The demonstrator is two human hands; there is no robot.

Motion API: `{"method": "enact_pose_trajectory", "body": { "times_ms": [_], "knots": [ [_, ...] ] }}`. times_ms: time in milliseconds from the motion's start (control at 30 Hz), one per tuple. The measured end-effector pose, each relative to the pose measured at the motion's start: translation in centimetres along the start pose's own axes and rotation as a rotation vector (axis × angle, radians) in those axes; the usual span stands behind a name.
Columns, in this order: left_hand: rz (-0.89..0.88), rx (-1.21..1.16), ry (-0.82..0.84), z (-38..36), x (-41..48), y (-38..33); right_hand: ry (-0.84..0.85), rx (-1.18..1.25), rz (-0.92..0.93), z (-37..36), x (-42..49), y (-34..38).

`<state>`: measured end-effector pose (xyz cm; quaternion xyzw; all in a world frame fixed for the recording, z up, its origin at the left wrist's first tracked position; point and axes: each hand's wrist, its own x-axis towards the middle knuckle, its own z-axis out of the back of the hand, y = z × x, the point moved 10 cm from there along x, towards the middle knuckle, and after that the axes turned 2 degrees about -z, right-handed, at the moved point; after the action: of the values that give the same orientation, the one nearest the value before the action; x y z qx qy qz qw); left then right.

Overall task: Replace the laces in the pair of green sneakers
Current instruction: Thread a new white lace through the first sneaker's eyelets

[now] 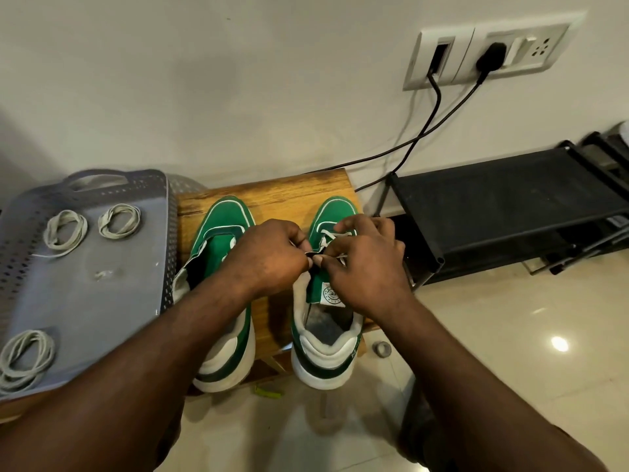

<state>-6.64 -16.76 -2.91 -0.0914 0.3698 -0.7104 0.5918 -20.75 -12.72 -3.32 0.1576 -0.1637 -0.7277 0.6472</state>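
Green sneakers are seen from the head camera standing side by side, toes toward the wall, on a wooden stool (pixel 279 189). Both hands are brought together over the sneaker beside the rack (pixel 326 338). The left hand (pixel 269 257) is closed narrowly, its fingers curled in and its thumb and forefinger pinched on the white lace (pixel 340 235) at the lacing edge above the tongue, though the pinch point itself is largely hidden by the fingertips. The right hand (pixel 367 267) is likewise curled, the same lace being pinched between thumb and fingertips, while its forefinger is arched over the crossings nearer the toe. The two thumbs are nearly touching. The sneaker beside the tray (pixel 221 335) is partly covered by the left forearm and is touched by neither hand. Left of the stool, a grey perforated tray (pixel 102 301) is set, and three coiled pale laces are held in it: two near its far edge (pixel 64 229) (pixel 119 221) and one at its near corner (pixel 25 356). A black shoe rack (pixel 493 206) is placed to the right, and two black cables (pixel 435 110) are plugged into a wall socket (pixel 531 49) above it.
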Motion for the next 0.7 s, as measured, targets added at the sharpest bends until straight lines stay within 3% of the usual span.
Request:
{"method": "enact_pose_trajectory", "body": {
  "times_ms": [167,300,333,400,467,600,700],
  "knots": [
    [0.042,0.018,-0.039,1.1,0.1,1.3,-0.055,0.820,-0.010,1.0,0.7,-1.3],
    [0.033,0.064,-0.025,0.6,0.1,0.8,-0.174,1.223,-0.013,3.5,0.4,-4.7],
    [0.028,0.072,-0.024,0.5,0.1,0.6,-0.220,1.192,-0.048,3.8,0.3,-5.6],
    [0.020,0.077,-0.026,0.4,0.2,0.5,-0.273,0.882,-0.095,4.3,0.4,-6.1],
    [0.011,0.053,-0.016,0.2,0.1,0.4,-0.227,0.551,-0.061,4.0,0.3,-4.8],
    [-0.011,0.044,0.000,-0.1,0.2,0.0,-0.077,0.112,0.049,1.6,0.0,-1.1],
    [-0.012,0.039,-0.002,-0.2,0.2,0.1,-0.049,0.000,0.027,0.6,-0.2,0.0]
  ]
}}
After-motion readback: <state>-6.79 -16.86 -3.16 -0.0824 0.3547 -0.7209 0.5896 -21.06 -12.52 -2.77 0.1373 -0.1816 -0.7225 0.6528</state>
